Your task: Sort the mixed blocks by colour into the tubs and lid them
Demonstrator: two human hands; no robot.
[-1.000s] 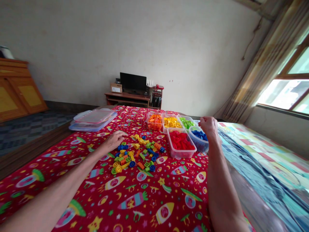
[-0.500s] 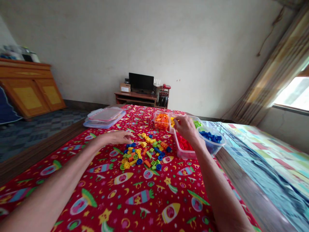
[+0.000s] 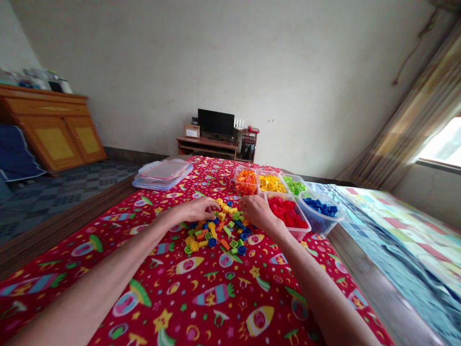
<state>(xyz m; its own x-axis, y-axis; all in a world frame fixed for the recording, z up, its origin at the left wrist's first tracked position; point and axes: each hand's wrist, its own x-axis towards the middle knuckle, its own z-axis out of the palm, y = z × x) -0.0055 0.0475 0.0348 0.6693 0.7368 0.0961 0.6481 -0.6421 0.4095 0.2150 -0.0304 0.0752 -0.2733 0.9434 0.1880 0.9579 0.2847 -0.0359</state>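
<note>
A loose pile of toy building bricks point(image 3: 207, 232) in yellow, blue, green and orange lies on a red patterned cloth point(image 3: 187, 288). My left hand point(image 3: 198, 209) reaches over the pile's left upper side, thumb and forefinger apart, with no brick visible between them. At the upper right of the pile is my right hand point(image 3: 256, 210), its fingers curled down and bunched; whatever they hold is hidden. Beside it stands a clear box of red bricks point(image 3: 287, 212). Behind are orange bricks point(image 3: 246, 181), yellow bricks point(image 3: 272, 183) and green bricks point(image 3: 294, 185) in clear boxes.
A round clear tub point(image 3: 321, 226) of blue bricks stands right of the red box. Stacked plastic lids point(image 3: 163, 174) lie at the cloth's far left. Beyond are a desk with a monitor point(image 3: 216, 124) and a wooden cabinet point(image 3: 57, 132). A bed point(image 3: 389, 226) adjoins at right.
My right hand has come back from above the yellow brick box to the pile's edge. My left hand has shifted slightly right over the bricks. The view has turned a little left.
</note>
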